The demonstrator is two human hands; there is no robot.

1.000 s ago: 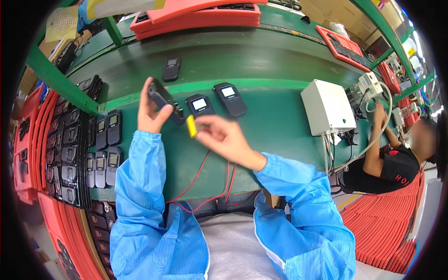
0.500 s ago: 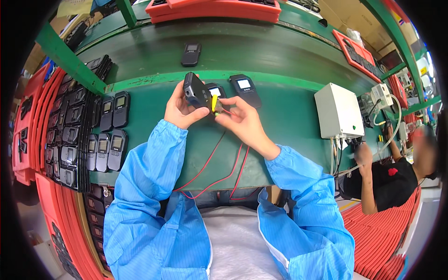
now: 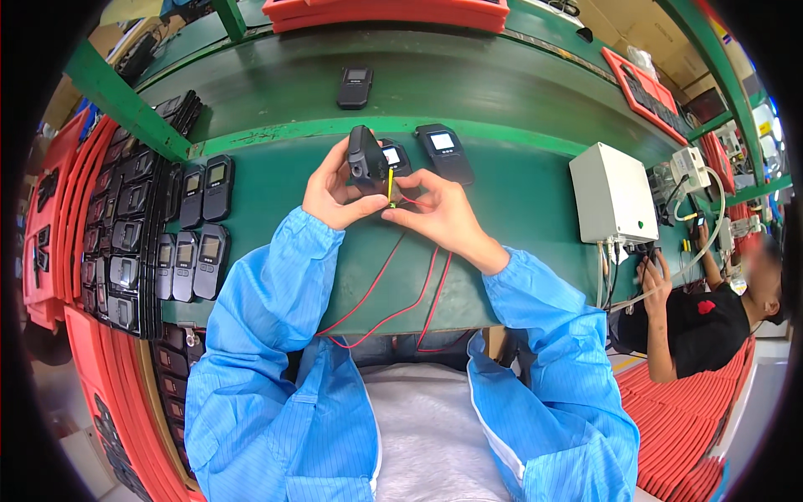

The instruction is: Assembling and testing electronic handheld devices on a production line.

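Note:
My left hand (image 3: 329, 194) is closed round a black handheld device (image 3: 360, 157), tilted on edge so its narrow side shows. My right hand (image 3: 442, 211) pinches a small wired connector (image 3: 396, 197) against the device's lower end; the fingers partly hide it. A thin yellow strip (image 3: 391, 182) stands up between the hands. From the right hand, red wires (image 3: 431, 289) run down over the table's front edge. Just behind my hands lies a device with a lit screen (image 3: 393, 156), partly covered. To its right is another lit device (image 3: 443, 146).
Several similar devices (image 3: 211, 251) stand at the left beside stacked black trays (image 3: 125, 243) and red trays (image 3: 50, 226). One device (image 3: 355, 88) lies beyond the green ledge. A white box (image 3: 613, 192) with cables is at the right; a co-worker (image 3: 698, 322) sits past it.
The held device has turned more upright and shifted slightly right. My right hand has stayed close against it, pinching the connector. At the right, the co-worker's hand has moved.

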